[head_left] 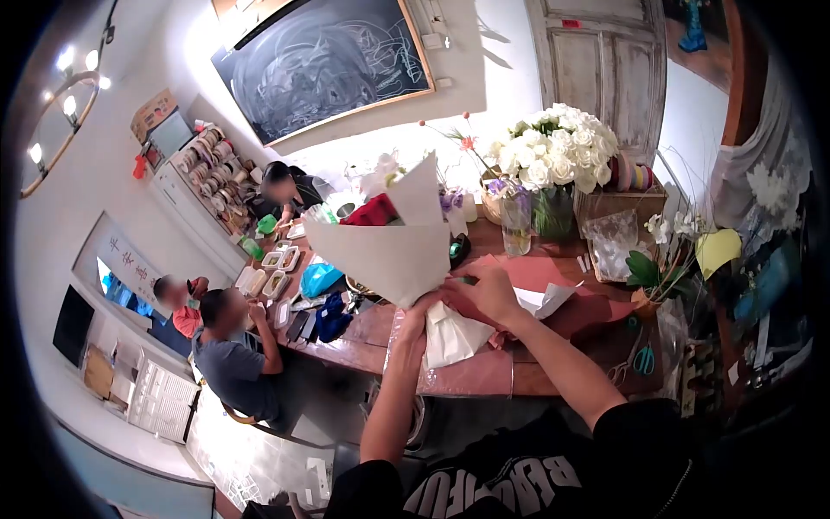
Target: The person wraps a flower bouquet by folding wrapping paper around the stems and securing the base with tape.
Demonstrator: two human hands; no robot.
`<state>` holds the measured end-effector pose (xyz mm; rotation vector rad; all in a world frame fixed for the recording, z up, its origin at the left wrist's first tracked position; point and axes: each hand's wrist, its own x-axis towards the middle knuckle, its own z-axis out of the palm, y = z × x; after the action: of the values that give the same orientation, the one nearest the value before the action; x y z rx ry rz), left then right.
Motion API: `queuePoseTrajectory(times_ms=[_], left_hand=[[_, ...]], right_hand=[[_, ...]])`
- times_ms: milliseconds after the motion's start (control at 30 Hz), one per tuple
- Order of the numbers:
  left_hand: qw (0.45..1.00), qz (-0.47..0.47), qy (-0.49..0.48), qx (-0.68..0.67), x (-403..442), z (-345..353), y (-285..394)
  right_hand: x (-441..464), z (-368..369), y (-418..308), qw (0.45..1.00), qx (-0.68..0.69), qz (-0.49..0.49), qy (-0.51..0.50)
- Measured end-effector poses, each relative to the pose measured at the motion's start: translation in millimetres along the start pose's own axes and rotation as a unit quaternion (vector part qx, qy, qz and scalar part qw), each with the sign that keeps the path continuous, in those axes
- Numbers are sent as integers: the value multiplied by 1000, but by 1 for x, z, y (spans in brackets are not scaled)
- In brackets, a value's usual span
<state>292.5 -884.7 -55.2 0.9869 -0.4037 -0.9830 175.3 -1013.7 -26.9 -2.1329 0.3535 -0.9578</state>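
Observation:
A bouquet wrapped in white paper [380, 251] stands tilted in front of me, with a patch of dark red showing inside its top. My left hand [421, 313] is closed round its narrow neck, above a flared white paper tail [454, 336]. At the right side of the neck is my right hand [488, 294], its fingers pinched together; what lies between them is too small to make out. Red-brown wrapping paper [592, 316] lies under and beyond my right forearm. A black tape dispenser [459, 250] sits just behind the bouquet.
White roses [558, 151] fill a glass vase at the back, beside a clear glass of water [516, 227]. Teal scissors [643, 358] lie near the right table edge. Food boxes [278, 268] and a blue bag [320, 278] are leftward, where several people sit.

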Motion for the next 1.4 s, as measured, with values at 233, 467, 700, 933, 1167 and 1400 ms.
queuePoseTrajectory(times_ms=[233, 467, 700, 933, 1167, 1400], left_hand=[[991, 44, -60, -110, -6, 6, 8], [990, 106, -11, 96, 32, -20, -20], [954, 197, -22, 225, 20, 15, 3], [947, 174, -82, 256, -6, 63, 52], [911, 300, -138, 247, -15, 65, 83], [944, 292, -37, 146, -63, 63, 99]], right_hand=[[3, -3, -35, 976, 171, 116, -67], [5, 25, -3, 990, 102, 62, 73], [-12, 18, 5, 963, 259, 76, -17], [13, -7, -8, 925, 361, 57, -104], [23, -14, -16, 883, 430, 145, -119], [12, -20, -15, 846, 482, 205, -97]])
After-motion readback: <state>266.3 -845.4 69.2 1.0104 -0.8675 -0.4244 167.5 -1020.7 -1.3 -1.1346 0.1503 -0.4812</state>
